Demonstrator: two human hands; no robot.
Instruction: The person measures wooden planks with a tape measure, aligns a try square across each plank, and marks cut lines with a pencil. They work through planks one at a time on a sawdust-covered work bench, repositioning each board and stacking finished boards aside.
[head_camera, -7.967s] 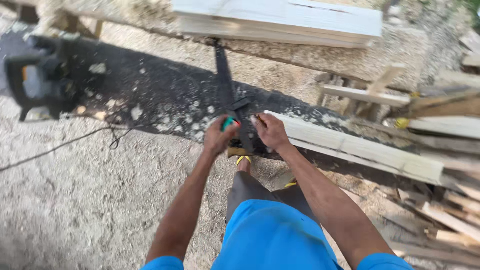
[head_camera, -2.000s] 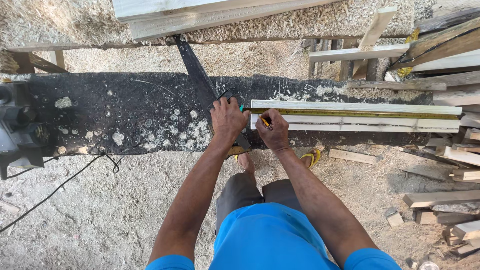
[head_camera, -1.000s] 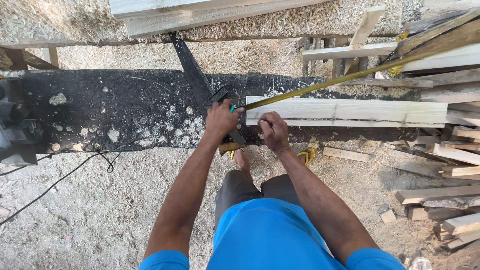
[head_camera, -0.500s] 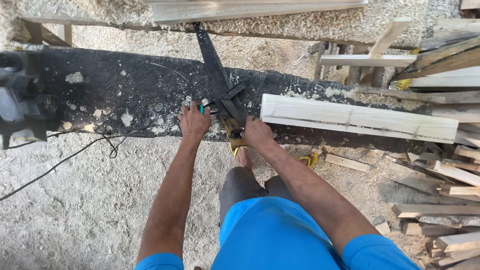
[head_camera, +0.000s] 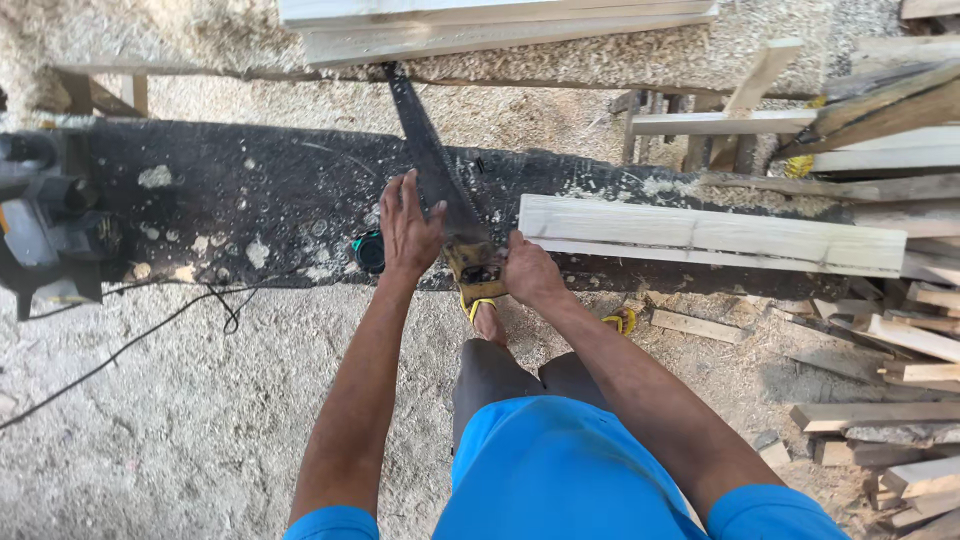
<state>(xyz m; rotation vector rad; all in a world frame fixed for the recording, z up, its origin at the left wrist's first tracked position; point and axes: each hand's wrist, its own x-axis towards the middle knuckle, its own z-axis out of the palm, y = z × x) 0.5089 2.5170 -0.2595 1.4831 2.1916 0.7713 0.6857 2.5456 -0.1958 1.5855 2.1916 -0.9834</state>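
A hand saw (head_camera: 432, 170) with a dark blade and a yellowish handle (head_camera: 476, 272) lies across the black workbench (head_camera: 250, 190). My right hand (head_camera: 530, 272) grips the handle's right side at the bench's near edge. Over the bench, just left of the blade, hovers my left hand (head_camera: 410, 225) with its fingers spread, empty. A round dark tape measure (head_camera: 368, 251) with a green rim rests on the bench beside my left wrist. A pale wooden plank (head_camera: 710, 235) lies on the bench to the right of the saw.
A power tool (head_camera: 45, 225) sits at the bench's left end, its cable (head_camera: 130, 345) trailing over the sawdust ground. Stacked planks (head_camera: 500, 22) lie beyond the bench. Offcuts and boards (head_camera: 890, 340) pile up at the right. My foot in a yellow sandal (head_camera: 488, 320) is below the saw.
The yellow tape blade that stretched along the plank has retracted. My left hand has released the tape measure onto the bench and opened; my right hand has taken the saw handle.
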